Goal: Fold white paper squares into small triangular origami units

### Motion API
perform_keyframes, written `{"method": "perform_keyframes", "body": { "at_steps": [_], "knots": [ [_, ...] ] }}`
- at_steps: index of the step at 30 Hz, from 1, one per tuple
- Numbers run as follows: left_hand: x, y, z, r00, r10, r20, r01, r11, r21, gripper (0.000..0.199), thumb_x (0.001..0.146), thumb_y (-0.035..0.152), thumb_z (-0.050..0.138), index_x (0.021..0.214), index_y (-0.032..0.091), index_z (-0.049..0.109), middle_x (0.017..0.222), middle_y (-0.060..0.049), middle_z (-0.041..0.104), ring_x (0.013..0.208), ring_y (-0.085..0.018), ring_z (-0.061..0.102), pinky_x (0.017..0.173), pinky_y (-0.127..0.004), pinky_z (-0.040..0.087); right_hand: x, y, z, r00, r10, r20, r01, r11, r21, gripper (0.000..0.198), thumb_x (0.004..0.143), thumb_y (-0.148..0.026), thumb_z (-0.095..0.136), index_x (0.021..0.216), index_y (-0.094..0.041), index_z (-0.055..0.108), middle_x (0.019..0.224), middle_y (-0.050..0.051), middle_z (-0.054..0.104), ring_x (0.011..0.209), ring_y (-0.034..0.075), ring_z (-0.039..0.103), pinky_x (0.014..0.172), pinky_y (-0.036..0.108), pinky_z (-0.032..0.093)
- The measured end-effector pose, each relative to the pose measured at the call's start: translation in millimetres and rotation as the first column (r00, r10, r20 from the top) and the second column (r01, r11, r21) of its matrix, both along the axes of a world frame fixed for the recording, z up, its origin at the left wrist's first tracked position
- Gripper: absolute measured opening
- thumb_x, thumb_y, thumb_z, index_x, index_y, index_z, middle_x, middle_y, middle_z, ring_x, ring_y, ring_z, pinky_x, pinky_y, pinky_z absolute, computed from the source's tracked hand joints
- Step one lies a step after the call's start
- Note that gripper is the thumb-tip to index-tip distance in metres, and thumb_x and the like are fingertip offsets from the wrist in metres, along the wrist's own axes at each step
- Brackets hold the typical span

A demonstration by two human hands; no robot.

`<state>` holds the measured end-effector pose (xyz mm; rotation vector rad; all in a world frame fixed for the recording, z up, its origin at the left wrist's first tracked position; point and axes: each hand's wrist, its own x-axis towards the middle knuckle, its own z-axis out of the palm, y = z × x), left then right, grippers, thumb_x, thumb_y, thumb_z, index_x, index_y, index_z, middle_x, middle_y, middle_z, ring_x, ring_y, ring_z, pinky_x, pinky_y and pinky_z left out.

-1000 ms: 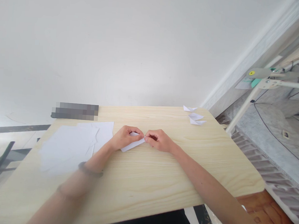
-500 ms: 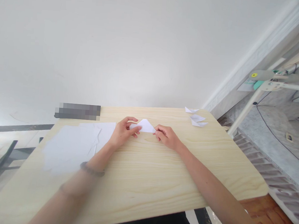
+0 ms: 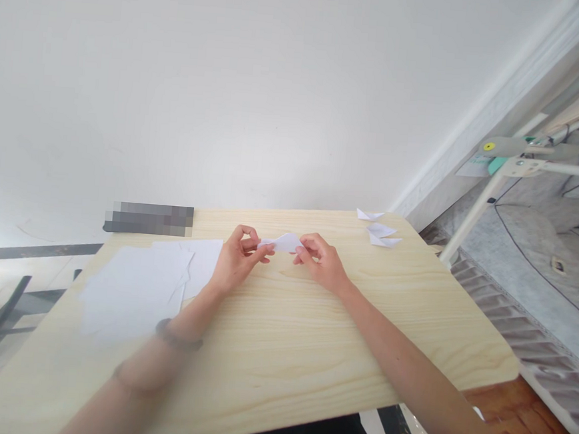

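A small folded piece of white paper point(image 3: 286, 243) is held between my two hands, over the far middle part of the wooden table point(image 3: 300, 338). My left hand point(image 3: 239, 253) pinches its left end between thumb and fingers. At the right end, the thumb and fingers of my right hand point(image 3: 321, 259) close on the paper. Its middle rises to a low peak. The fingertips partly hide both ends.
White paper sheets point(image 3: 134, 285) lie stacked at the left of the table. Several folded white paper pieces point(image 3: 382, 234) rest near the far right corner. A blurred-out dark object point(image 3: 149, 219) sits at the far left edge. A wall point(image 3: 279, 96) rises behind.
The folded paper has tilted, so its peak looks lower and its face narrower. The fingers of my right hand have shifted along the paper's right end.
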<state>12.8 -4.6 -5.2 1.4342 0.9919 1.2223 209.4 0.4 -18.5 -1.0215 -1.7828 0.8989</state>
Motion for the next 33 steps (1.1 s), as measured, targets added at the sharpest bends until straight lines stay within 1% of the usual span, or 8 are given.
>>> {"method": "perform_keyframes", "body": {
  "at_steps": [3,7,12,17,20,25,29,33],
  "knots": [
    [0,0,0.2,1.0,-0.005,-0.014,0.005,1.0,0.012,0.028,0.072,0.033,0.061,0.084,0.018,0.04,0.075,-0.003,0.064,0.074,-0.018,0.063,0.062,-0.03,0.052,1,1,0,0.999,-0.026,-0.045,0.025,0.999,-0.026,0.022,0.081,-0.037,0.047,0.092,-0.018,0.044,0.083,0.005,0.064,0.066,0.013,0.064,0.064,0.026,0.049],
    [0,-1,-0.1,0.999,-0.008,-0.052,0.008,1.0,0.007,0.027,0.073,0.036,0.059,0.086,0.015,0.047,0.078,-0.005,0.063,0.073,-0.017,0.062,0.06,-0.028,0.051,2,0,2,0.999,-0.014,-0.047,0.01,0.996,-0.089,0.027,0.078,-0.04,0.051,0.092,-0.018,0.048,0.08,0.006,0.066,0.071,0.017,0.065,0.064,0.028,0.05],
    [0,0,-1.1,0.998,0.011,-0.069,-0.009,1.0,0.025,0.026,0.073,0.037,0.058,0.084,0.014,0.053,0.083,-0.007,0.062,0.074,-0.016,0.06,0.058,-0.026,0.049,3,0,2,0.996,-0.042,-0.078,0.029,0.985,-0.169,0.033,0.07,-0.042,0.059,0.092,-0.017,0.054,0.072,0.005,0.068,0.063,0.018,0.066,0.06,0.029,0.053],
    [0,0,-2.0,0.997,-0.006,-0.08,0.006,1.0,0.007,0.031,0.07,0.038,0.06,0.089,0.014,0.056,0.091,-0.008,0.062,0.076,-0.016,0.058,0.057,-0.025,0.049,4,1,2,0.994,-0.083,-0.067,0.07,0.982,-0.177,0.034,0.068,-0.043,0.06,0.088,-0.016,0.061,0.072,0.005,0.067,0.059,0.017,0.065,0.057,0.029,0.054],
    [-1,1,-2.8,0.995,-0.037,-0.097,0.037,0.999,0.001,0.029,0.073,0.039,0.057,0.087,0.013,0.058,0.087,-0.008,0.062,0.078,-0.017,0.057,0.057,-0.025,0.048,5,3,0,0.993,-0.102,-0.065,0.094,0.989,-0.116,0.03,0.071,-0.041,0.059,0.087,-0.016,0.062,0.078,0.005,0.067,0.067,0.018,0.065,0.063,0.03,0.053],
    [-3,0,-1.0,0.978,-0.122,-0.172,0.122,0.992,-0.009,0.032,0.079,0.04,0.049,0.092,0.014,0.061,0.09,-0.009,0.062,0.079,-0.017,0.056,0.058,-0.025,0.048,5,1,6,0.99,-0.141,0.029,0.138,0.988,0.072,0.024,0.077,-0.034,0.053,0.096,-0.019,0.059,0.096,0.006,0.065,0.091,0.018,0.06,0.072,0.029,0.049],
    [-2,-1,0.4,0.966,-0.175,-0.189,0.175,0.984,-0.019,0.032,0.08,0.041,0.046,0.091,0.014,0.06,0.085,-0.007,0.06,0.078,-0.017,0.055,0.056,-0.025,0.049,4,-3,12,0.994,-0.062,0.095,0.046,0.986,0.162,0.019,0.08,-0.029,0.05,0.095,-0.02,0.058,0.101,0.006,0.063,0.091,0.016,0.057,0.077,0.029,0.045],
    [-1,-2,1.0,0.96,-0.2,-0.197,0.202,0.979,-0.013,0.03,0.08,0.041,0.046,0.087,0.015,0.058,0.085,-0.006,0.058,0.074,-0.015,0.054,0.054,-0.023,0.048,4,-4,11,0.991,0.036,0.13,-0.057,0.985,0.164,0.016,0.077,-0.026,0.053,0.092,-0.02,0.059,0.095,0.004,0.064,0.087,0.015,0.058,0.08,0.031,0.043]
  ]
}}
